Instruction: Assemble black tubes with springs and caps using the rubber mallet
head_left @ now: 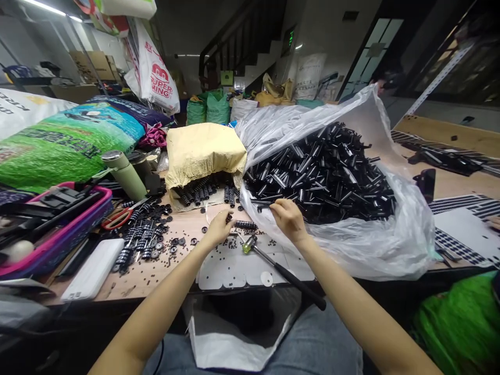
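My left hand [219, 227] is closed, thumb and fingers together around something small and dark that I cannot make out. Right beside its fingertips lies a black ribbed roller [246, 225]. Between the fingertips of my right hand [288, 219] is a slim black plastic piece [263, 205], at the front edge of a big clear plastic bag [344, 245]. That bag is full of similar black plastic pieces [320, 177]. A hammer [281, 268] with a yellow-green head and black handle lies below both hands, across a white sheet [222, 268].
Several ribbed rollers [142, 237], small black rings and red-handled scissors [117, 219] lie at left, by a pink-purple basket [105, 195], a white box [94, 271] and a green flask [127, 177]. Behind stands a yellow sack [205, 148] with rollers. Another person's hand [494, 222] shows at far right.
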`<state>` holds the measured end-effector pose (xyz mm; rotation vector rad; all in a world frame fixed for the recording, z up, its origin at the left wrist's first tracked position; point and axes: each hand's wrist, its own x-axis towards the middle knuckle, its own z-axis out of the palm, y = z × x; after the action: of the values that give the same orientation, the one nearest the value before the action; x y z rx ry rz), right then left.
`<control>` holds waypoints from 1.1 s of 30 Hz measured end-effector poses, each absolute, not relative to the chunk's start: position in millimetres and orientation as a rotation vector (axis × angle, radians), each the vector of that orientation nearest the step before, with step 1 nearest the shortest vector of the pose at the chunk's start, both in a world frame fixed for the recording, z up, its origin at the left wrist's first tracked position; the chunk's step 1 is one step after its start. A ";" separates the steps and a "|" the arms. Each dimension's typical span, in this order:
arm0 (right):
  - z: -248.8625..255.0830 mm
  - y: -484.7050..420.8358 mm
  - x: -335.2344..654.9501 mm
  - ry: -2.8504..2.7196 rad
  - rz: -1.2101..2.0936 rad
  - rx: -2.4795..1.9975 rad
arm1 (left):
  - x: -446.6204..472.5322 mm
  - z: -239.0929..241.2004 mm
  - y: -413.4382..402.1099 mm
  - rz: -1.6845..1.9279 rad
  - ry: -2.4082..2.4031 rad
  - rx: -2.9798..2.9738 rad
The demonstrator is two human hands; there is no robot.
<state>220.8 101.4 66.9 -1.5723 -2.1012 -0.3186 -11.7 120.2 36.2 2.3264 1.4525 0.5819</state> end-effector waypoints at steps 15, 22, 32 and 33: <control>54.9 30.4 151.1 -2.307 0.116 -1.416 | 2.8 30.0 50.2 0.877 1.050 1.199; 35.6 19.2 152.2 -2.153 0.282 -1.442 | -5.8 7.8 27.4 1.001 1.318 1.762; 8.6 -28.6 176.3 -2.160 0.609 -1.592 | -29.8 21.0 -11.4 1.165 1.430 2.075; 6.9 -27.7 177.1 -2.161 0.572 -1.629 | -30.2 26.6 -8.5 1.244 1.391 2.039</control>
<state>177.1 -27.7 6.9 -1.6287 -2.1613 0.5721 -30.2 -8.5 26.6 2.0387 1.3906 1.2443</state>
